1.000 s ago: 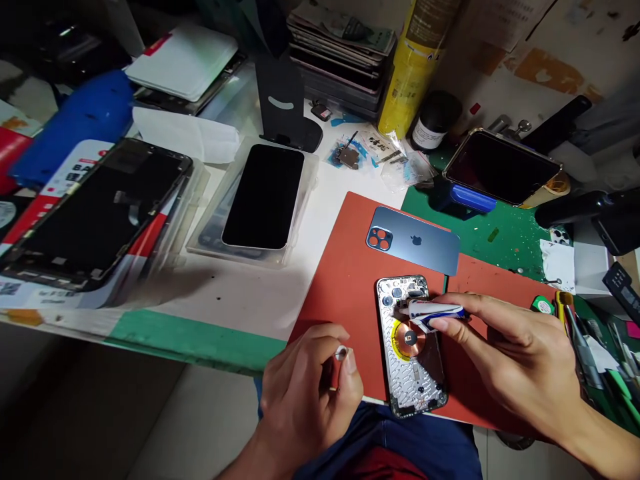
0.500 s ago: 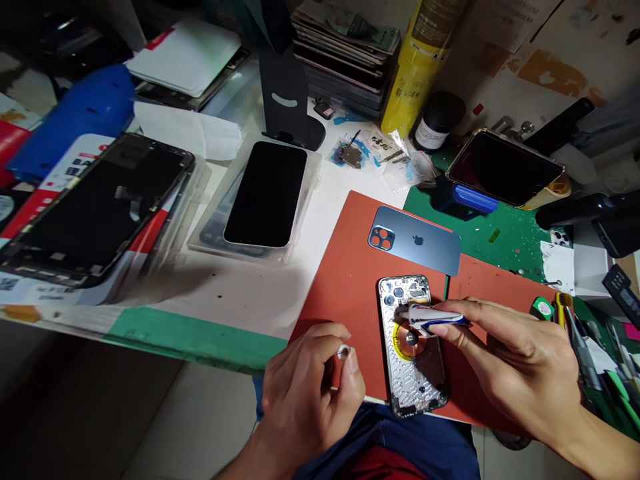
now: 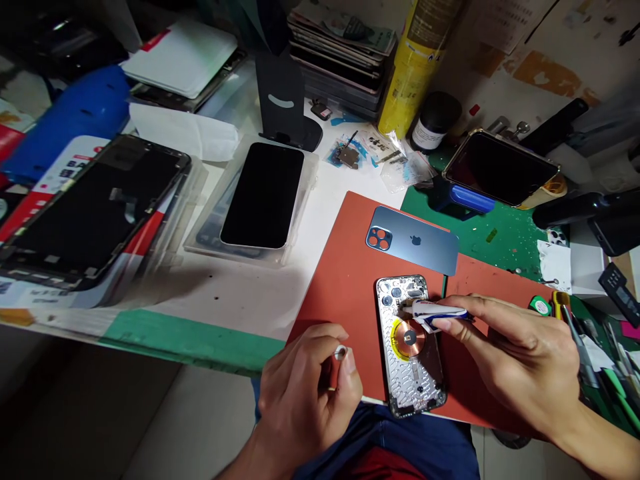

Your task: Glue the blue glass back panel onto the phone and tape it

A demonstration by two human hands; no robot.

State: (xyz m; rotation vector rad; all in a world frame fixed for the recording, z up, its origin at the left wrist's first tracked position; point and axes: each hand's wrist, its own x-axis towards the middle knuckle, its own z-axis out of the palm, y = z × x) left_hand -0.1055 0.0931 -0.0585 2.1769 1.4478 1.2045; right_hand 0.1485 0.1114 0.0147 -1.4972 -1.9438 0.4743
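An opened phone body (image 3: 417,380) lies on the red mat (image 3: 330,287), its metal inside and copper coil facing up. My right hand (image 3: 520,360) pinches a small white and blue tube (image 3: 440,312), whose nozzle is over the upper part of the phone, near the camera lenses; whether it touches cannot be made out. Left of the phone, my left hand (image 3: 313,390) holds a small white cap (image 3: 341,352) between thumb and index finger. Beyond the phone, a blue back cover (image 3: 417,240) with camera holes rests on the mat.
A black-screened phone (image 3: 263,195) lies on a clear case at centre left, with a detached screen (image 3: 95,213) farther left. A yellow can (image 3: 413,80) and black jar (image 3: 435,120) stand behind. Tools (image 3: 583,343) cluster at right, and a phone (image 3: 500,167) sits on a stand.
The tube in my right hand has shifted slightly, showing more of the copper coil. My left hand still holds the cap. The whole view has moved a little.
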